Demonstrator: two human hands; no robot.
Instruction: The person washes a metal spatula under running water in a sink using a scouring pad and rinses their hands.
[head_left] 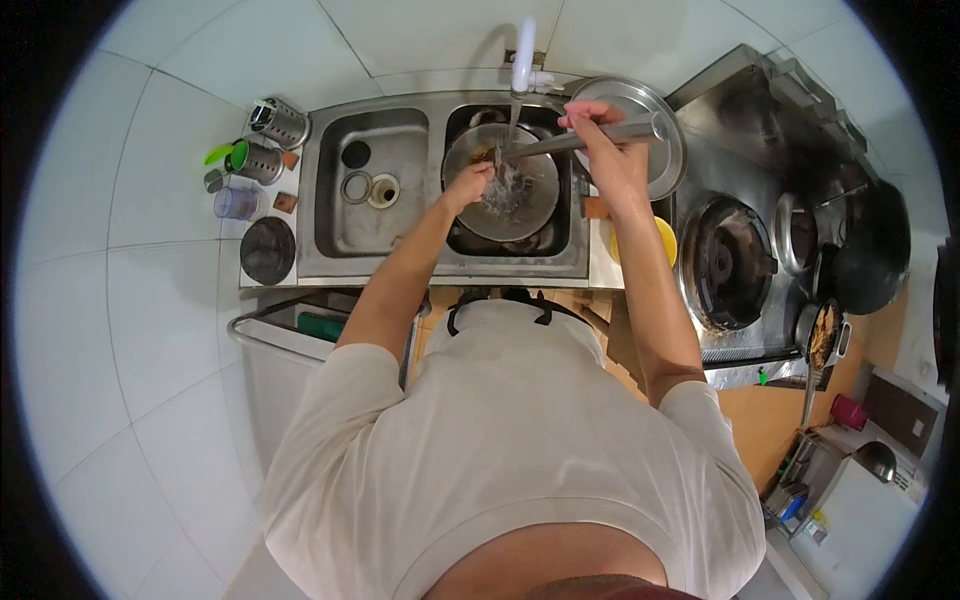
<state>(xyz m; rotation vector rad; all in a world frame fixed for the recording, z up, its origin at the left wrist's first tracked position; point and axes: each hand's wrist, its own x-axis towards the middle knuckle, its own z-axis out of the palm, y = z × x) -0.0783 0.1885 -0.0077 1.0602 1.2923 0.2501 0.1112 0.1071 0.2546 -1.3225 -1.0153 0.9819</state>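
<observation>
Water runs from the faucet (523,62) into a round metal pan (530,205) in the right sink basin. My right hand (606,140) is closed round the long metal handle (630,131) of a utensil that slants down to the left, under the stream. Over the pan's left side, my left hand (472,186) is closed near the utensil's lower end, at the edge of the splashing water. What its fingers grip is too small to make out. Behind my right hand lies a large round metal lid or tray (665,150).
The left basin (350,215) holds a metal ring (355,187). Left of it stand metal holders (262,162), a clear cup (237,203) and a dark round object (267,250). A yellow bowl (665,240) and the stove burner (728,262) are on the right.
</observation>
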